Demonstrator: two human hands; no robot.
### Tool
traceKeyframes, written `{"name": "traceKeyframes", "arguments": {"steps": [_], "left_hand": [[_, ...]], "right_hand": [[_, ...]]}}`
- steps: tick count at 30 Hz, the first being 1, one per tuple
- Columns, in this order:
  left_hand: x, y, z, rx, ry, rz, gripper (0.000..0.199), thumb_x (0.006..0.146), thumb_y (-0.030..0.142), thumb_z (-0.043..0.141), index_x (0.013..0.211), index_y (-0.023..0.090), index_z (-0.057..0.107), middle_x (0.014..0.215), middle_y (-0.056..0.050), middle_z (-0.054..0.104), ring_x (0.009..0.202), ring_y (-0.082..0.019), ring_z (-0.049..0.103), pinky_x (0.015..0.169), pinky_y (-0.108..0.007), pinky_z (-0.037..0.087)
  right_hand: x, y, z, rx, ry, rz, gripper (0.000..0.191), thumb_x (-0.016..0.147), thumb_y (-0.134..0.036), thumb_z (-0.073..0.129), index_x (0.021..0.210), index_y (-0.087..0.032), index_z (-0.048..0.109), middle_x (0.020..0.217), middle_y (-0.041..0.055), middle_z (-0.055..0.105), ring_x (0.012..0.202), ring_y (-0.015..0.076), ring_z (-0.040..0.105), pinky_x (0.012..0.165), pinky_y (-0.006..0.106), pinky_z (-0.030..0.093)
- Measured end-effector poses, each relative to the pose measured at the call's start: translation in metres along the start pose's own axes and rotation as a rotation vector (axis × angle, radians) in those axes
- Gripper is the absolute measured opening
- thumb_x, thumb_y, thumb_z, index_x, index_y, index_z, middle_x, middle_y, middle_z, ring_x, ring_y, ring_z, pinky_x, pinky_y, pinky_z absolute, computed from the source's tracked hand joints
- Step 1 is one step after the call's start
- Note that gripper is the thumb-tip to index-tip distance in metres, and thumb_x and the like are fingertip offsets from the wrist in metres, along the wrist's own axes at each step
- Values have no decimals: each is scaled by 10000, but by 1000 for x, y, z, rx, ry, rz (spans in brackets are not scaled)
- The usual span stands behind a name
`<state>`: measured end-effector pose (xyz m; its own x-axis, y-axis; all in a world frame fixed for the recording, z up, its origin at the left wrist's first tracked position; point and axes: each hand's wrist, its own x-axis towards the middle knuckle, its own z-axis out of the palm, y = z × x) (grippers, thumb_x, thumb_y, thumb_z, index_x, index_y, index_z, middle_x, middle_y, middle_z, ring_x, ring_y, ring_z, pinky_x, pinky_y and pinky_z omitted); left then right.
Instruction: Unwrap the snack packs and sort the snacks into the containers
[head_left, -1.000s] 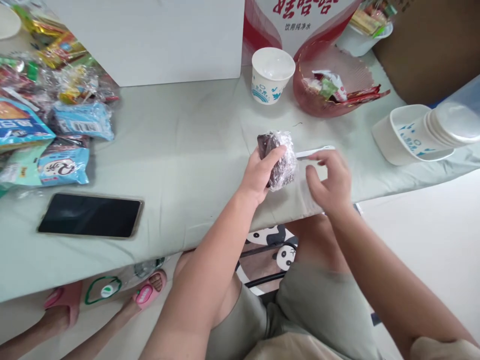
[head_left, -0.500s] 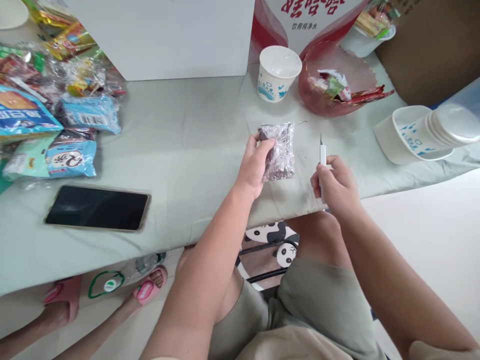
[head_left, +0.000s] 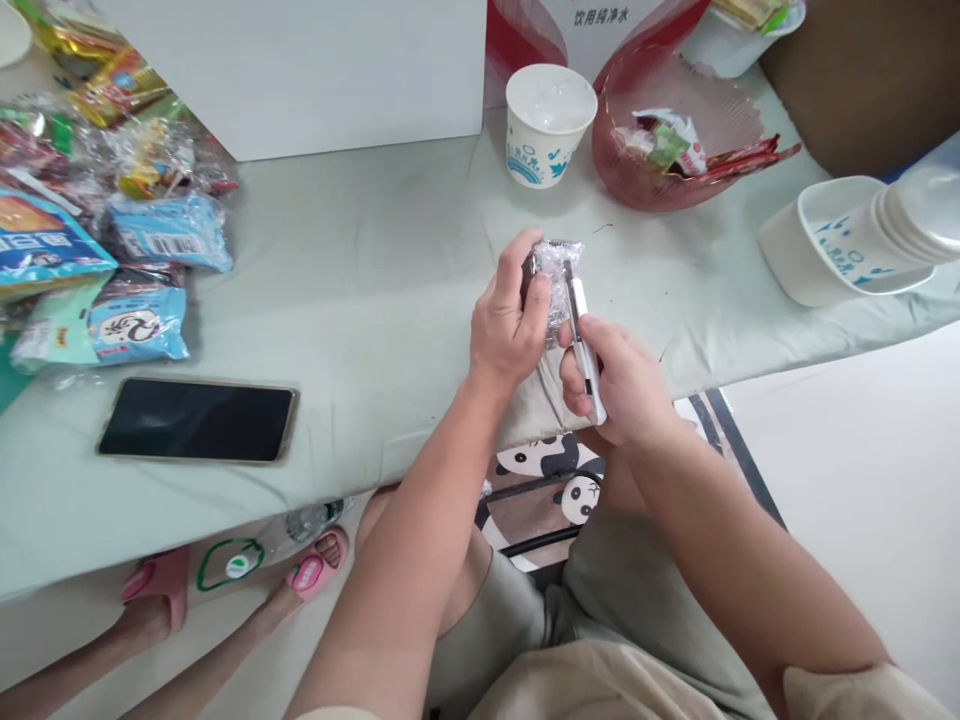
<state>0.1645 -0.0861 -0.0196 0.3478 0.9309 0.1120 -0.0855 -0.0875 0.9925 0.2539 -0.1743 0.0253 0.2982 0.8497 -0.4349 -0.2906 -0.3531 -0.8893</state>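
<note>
wrapped packet (head_left: 556, 272): one, a small dark block under clear, crinkled, shiny plastic that catches white glints; its dark side shows at the left edge. you have it just above and right of the frame's middle, and whether it rests on the pale green cloth (head_left: 352, 300) is hard to tell.
cutter (head_left: 589, 365): one, a slim white handle with dark parts, tilted, its narrow tip up at the packet's right side; you cannot tell here whether it touches the wrap.
left hand (head_left: 506, 315): closed around the packet's left side, your thumb across its front.
right hand (head_left: 626, 385): gripping the cutter's handle, your fingers curled round it.
phone (head_left: 199, 420): one, flat, dark screen, left of the frame.
paper cup (head_left: 550, 135): one standing upright, white with blue print, upper middle.
pink bowl (head_left: 637, 185): one, see-through, upper right, small packets (head_left: 667, 145) in it.
white tubs (head_left: 787, 255): two; one near your right edge with stacked cups (head_left: 892, 230) leaning in it, one in the top right.
snack bags (head_left: 139, 315): heaped at upper left, too overlapped to count.
pink sandals (head_left: 306, 575): two, lower left, worn by another person (head_left: 67, 660).
</note>
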Motion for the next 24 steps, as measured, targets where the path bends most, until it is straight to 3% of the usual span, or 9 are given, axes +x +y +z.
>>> {"name": "traceKeyframes", "arguments": {"steps": [5,12,18,20,22,24], "left_hand": [[4,1,0,3,84,-1,355,1011,420,552,1357,341,550,1373,-38,617,1334,-264,552,1133,-375,427],[3,2,-1,-105,124,-137,437,993,523,586,1396,369,517,1221,-28,639,1278,-255,580,1085,-329,440],[9,-2,-2,-86,253,-94,277,1032,375,536,1304,332,505,1166,-25,621,1139,-202,617,1050,-313,465],[15,-5,-3,-174,283,-105,236,1045,335,487,1281,326,475,1126,-22,602,1051,-171,632,1000,-305,497],[21,-6,-5,-306,275,-119,232,1052,328,449,1283,328,442,1101,-17,585,997,-148,646,961,-305,521],[23,-6,-8,-365,236,-134,255,1057,346,445,1311,338,427,1094,-17,581,1004,-146,658,950,-316,531]], "right_hand": [[-9,17,4,-7,-25,90,348,833,-567,613,793,-237,511,407,-101,427,282,77,325,325,217,238],[-19,41,4,-82,-17,115,296,880,-508,552,790,-228,521,411,-99,450,297,74,353,354,200,308],[-28,50,0,-190,-62,103,329,925,-528,492,800,-224,512,414,-89,447,322,86,364,379,208,294],[-32,49,-9,-312,-82,25,338,960,-520,461,838,-217,551,451,-73,473,365,102,406,421,231,337],[-30,44,-25,-530,-26,-166,332,978,-495,466,893,-209,612,544,-34,538,460,132,487,489,265,389],[-17,37,-47,-819,169,-426,307,963,-463,503,925,-210,672,696,28,605,616,179,563,578,312,434]]}}
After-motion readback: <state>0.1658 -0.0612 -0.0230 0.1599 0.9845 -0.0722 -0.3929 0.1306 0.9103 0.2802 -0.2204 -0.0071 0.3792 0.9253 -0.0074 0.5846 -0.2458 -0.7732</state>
